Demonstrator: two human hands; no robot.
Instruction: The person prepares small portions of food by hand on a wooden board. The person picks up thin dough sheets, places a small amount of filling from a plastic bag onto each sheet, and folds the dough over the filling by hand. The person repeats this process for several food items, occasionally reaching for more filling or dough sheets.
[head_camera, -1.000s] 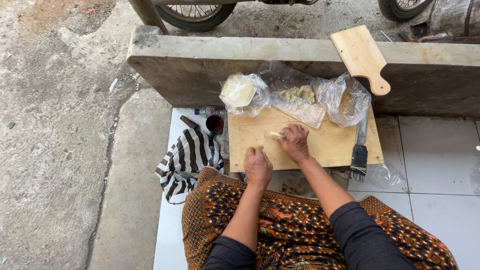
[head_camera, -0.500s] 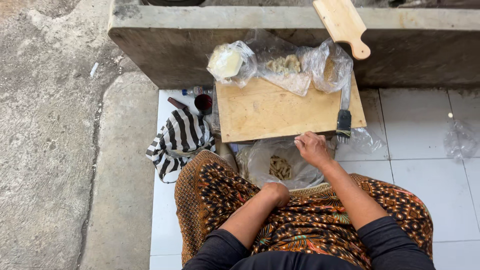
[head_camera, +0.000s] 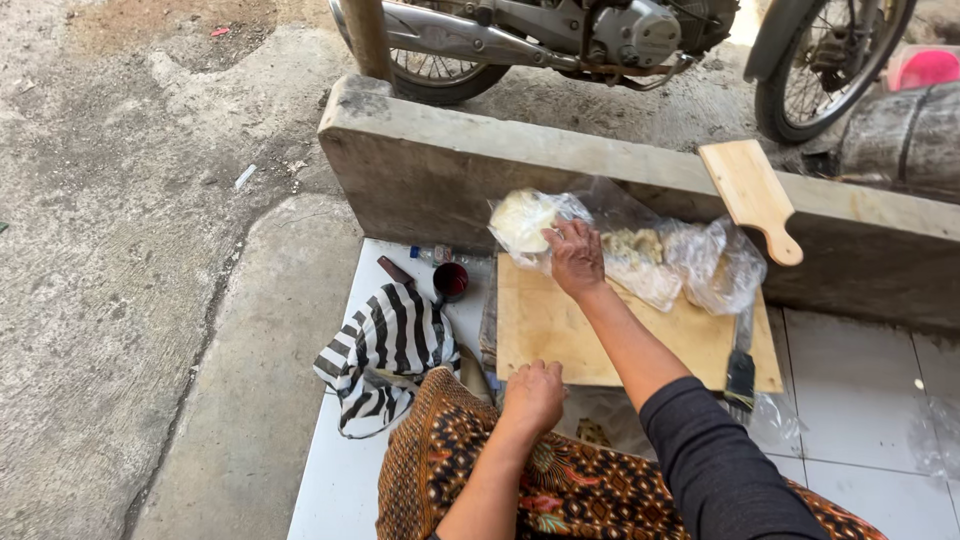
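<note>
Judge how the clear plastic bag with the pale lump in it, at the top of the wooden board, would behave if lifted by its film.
The clear plastic bag looks thin and crumpled, so it would probably sag and go floppy. The pale lump beside the right hand would likely slide to the lowest point. Glossy film may slip in the fingers.

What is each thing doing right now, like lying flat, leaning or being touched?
Right hand: reaching onto clear plastic bags.
Left hand: resting at near edge of flat wooden cutting board.
Small wooden paddle board: leaning on concrete ledge.
Striped black-and-white cloth: crumpled.
</note>
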